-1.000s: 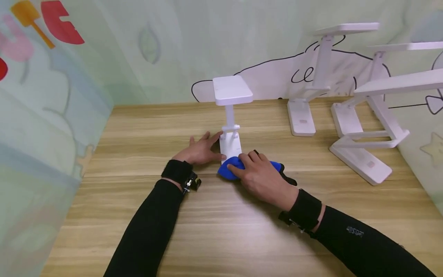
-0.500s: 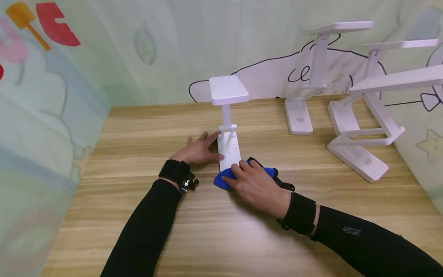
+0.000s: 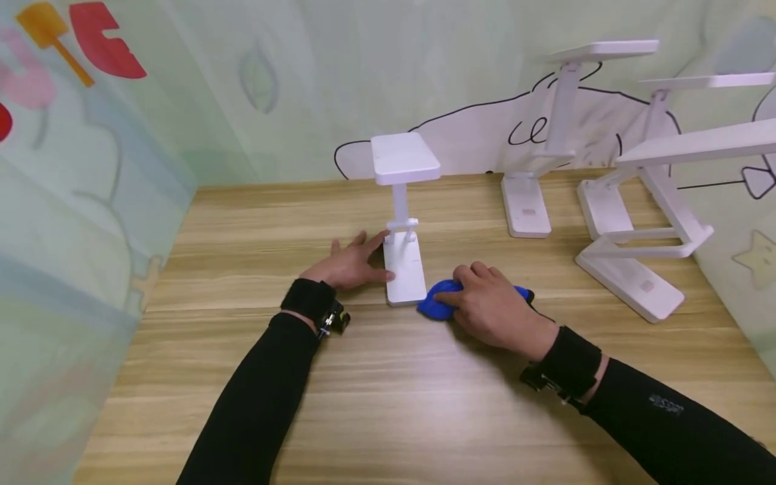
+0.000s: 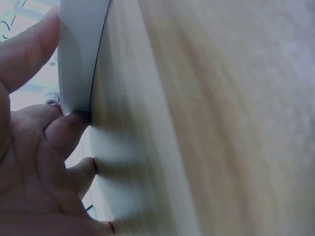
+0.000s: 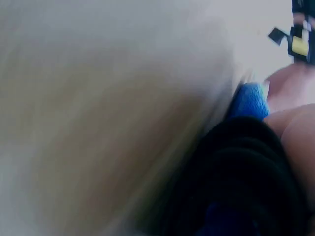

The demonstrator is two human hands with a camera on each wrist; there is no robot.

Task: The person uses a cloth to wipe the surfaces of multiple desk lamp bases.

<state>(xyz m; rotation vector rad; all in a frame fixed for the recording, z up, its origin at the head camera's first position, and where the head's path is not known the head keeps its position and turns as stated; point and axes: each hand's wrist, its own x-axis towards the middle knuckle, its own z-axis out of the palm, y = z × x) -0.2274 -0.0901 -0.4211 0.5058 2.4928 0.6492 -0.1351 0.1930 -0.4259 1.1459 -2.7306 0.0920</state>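
A white folding desk lamp (image 3: 405, 158) stands upright on the wooden table with its head raised. My left hand (image 3: 349, 264) lies at the left of its base (image 3: 404, 273), thumb and index finger stretched out and touching the base's side. In the left wrist view, the thumb (image 4: 30, 51) and index finger (image 4: 68, 132) are at that side, with the other fingers spread on the table. To the right of the base, my right hand (image 3: 494, 303) grips a blue cloth (image 3: 438, 304) with black trim. The right wrist view shows the blue cloth (image 5: 251, 101) beside a dark part close to the camera.
Several more white desk lamps stand at the right: one lamp base (image 3: 526, 207) near the wall, another lamp base (image 3: 606, 207) beside it, and a nearer lamp base (image 3: 633, 279). Their arms and heads overlap. A printed wall covering (image 3: 273, 135) borders the table (image 3: 254, 222) behind and at both sides.
My right hand and the blue cloth slid down the lamp base to its front end, then off it to the right. The left hand and the lamp stayed in place.
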